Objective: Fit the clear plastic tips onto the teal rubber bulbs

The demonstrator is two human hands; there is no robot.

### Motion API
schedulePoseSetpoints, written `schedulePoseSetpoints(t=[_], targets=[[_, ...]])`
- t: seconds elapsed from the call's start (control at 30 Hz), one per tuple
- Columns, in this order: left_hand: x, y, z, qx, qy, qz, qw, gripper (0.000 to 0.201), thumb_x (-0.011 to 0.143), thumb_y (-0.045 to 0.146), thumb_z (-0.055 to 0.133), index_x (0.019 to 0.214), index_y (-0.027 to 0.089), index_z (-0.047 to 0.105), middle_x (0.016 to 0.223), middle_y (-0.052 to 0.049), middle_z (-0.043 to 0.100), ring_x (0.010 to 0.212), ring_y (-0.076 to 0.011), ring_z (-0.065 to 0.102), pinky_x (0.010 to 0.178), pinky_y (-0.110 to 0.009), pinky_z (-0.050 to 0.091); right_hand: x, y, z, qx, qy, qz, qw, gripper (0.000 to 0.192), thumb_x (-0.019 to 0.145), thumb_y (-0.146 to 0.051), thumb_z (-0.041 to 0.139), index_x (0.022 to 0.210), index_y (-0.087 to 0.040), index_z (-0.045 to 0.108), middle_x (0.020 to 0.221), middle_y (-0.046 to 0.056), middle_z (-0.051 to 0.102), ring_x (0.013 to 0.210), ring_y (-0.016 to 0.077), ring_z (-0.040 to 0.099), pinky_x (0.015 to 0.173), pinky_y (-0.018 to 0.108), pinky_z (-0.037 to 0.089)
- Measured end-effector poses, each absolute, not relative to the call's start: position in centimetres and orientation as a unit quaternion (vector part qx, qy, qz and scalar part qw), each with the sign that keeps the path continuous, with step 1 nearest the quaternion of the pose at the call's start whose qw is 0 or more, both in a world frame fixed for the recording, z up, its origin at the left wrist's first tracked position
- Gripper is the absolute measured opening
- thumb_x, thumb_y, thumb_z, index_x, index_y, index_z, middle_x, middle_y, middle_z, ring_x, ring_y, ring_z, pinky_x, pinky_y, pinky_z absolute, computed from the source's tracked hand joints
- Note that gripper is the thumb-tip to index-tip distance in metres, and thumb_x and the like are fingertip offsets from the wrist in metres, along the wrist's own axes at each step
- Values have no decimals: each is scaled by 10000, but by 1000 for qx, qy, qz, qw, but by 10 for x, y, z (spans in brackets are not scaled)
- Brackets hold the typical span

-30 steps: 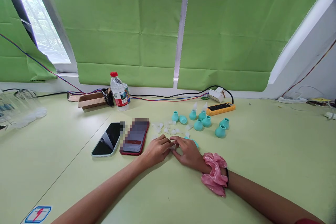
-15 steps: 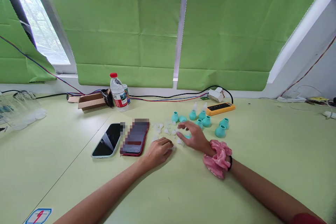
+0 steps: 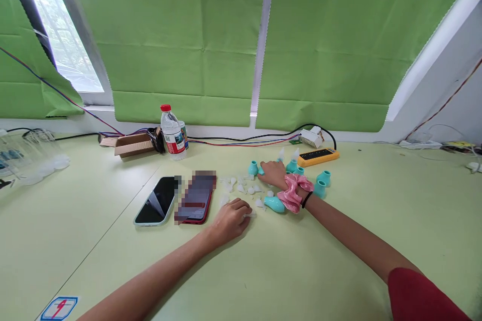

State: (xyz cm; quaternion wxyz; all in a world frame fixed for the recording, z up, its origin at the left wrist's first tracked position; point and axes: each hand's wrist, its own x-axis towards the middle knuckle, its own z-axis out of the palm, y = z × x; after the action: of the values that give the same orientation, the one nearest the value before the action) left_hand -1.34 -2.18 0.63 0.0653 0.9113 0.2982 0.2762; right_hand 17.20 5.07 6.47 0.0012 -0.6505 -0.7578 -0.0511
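Note:
My left hand (image 3: 232,216) rests on the table with its fingers curled around a small translucent plastic piece (image 3: 250,214), only partly visible. Farther back, my right hand (image 3: 273,174), wearing a pink scrunchie at the wrist, closes its fingertips on a teal squeeze bulb (image 3: 261,170) that lies among others. Most of that bulb is hidden by the fingers. Another teal bulb (image 3: 274,204) lies on its side in front of the right wrist. Between my hands several loose translucent pieces (image 3: 241,188) are scattered. Two bulbs at the back carry clear pointed nozzles (image 3: 295,154).
Left of the pieces lie a red-cased phone (image 3: 196,198) and a pale-cased phone (image 3: 156,201). A water bottle (image 3: 173,135) and an open cardboard box (image 3: 133,145) stand behind. An orange power strip (image 3: 318,156) lies beyond the bulbs. Cables run along the wall.
My right hand has moved back from above the loose pieces to a teal bulb, uncovering the bulb lying in front. My left hand keeps its place with the translucent piece.

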Motion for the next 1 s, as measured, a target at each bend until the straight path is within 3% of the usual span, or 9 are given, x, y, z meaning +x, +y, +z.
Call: schedulePoseSetpoints(t=[0.07,0.2,0.3,0.43,0.57,0.67,0.77,0.87,1.0], targets=[[-13,-22,6,914,300,265,63,122,745,135,456,818,146,553,841,-72,594,786,-167,539,696,-272,449,170,46,69,-649,-758,-64,10,276,835,-293,449,1068,-145,468,1062,60,496,888,163,520,747,362,446],[-13,-24,8,900,310,303,56,113,777,137,422,854,152,504,839,-69,573,794,-174,519,681,-290,445,171,36,83,-650,-751,-104,40,286,775,-267,504,1020,-119,494,955,105,523,880,230,511,751,388,402],[-14,-27,14,836,337,431,48,187,793,141,416,976,158,448,901,-72,540,872,-176,472,750,-312,420,175,18,88,-607,-772,-106,159,366,678,-204,517,1035,-143,468,965,110,488,851,235,508,689,325,403],[-16,-31,25,779,358,511,62,328,814,155,404,1140,187,391,1003,-80,490,923,-171,435,819,-343,378,176,-20,72,-445,-832,50,329,367,576,-124,506,935,-184,463,910,47,473,853,184,484,715,271,401],[-14,-30,28,725,384,523,232,288,803,241,439,1085,198,477,945,-67,486,796,-131,488,679,-266,443,165,-49,37,-418,-780,197,422,374,547,-67,448,895,-198,402,882,20,474,821,160,475,717,265,390],[-14,-25,26,604,400,508,465,260,685,307,599,876,139,542,731,-19,526,612,-99,518,536,-218,453,157,-54,16,-431,-757,241,428,354,546,-65,433,869,-201,385,841,7,462,795,153,468,715,265,381],[-16,-19,25,488,361,450,655,317,565,306,706,746,113,530,644,-3,566,571,-113,573,538,-219,471,155,-52,9,-443,-754,246,419,354,536,-66,432,860,-201,381,824,6,461,781,154,465,708,267,383],[-17,-19,27,451,347,418,708,399,487,284,760,781,97,564,685,-37,628,632,-155,615,622,-251,495,154,-50,12,-454,-755,230,414,358,542,-84,462,872,-201,389,826,10,480,781,160,476,707,270,391],[-14,-25,34,475,379,387,694,489,439,279,781,840,66,596,676,-67,654,638,-176,623,694,-305,495,153,-50,12,-476,-750,193,418,237,614,-148,496,838,-198,432,782,7,526,728,157,510,673,266,403]])
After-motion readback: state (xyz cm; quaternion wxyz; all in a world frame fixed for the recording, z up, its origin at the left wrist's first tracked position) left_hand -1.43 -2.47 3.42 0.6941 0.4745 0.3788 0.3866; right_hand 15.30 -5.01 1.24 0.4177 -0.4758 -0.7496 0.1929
